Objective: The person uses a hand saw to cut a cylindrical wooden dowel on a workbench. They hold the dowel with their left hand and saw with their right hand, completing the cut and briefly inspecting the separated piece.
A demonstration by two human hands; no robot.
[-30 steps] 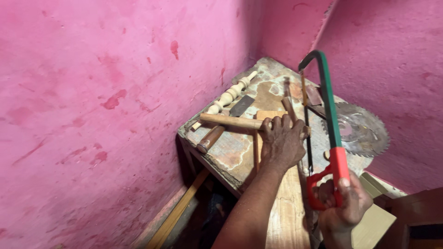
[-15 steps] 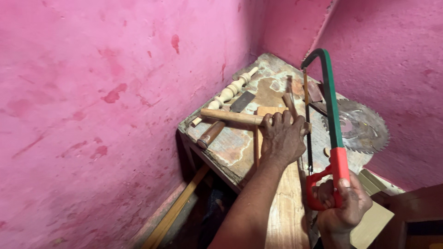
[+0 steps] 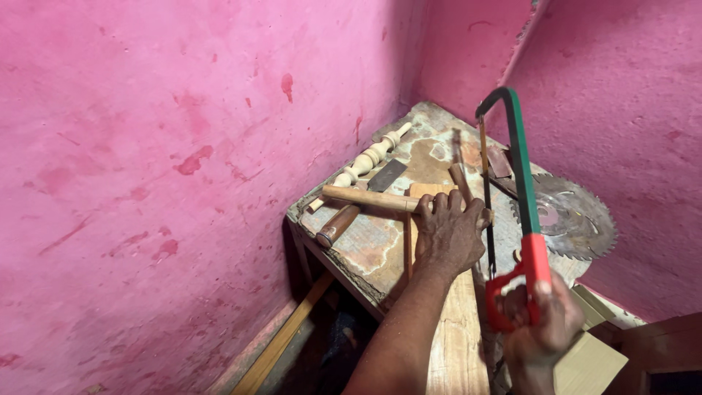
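Two hands, left hand pressing plank, right hand gripping hacksaw beside it

On the bench the turned spindle lies by the wall; the dowel lies before it; the left hand presses a plank; the hacksaw stands just right; the circular blade lies farther right.
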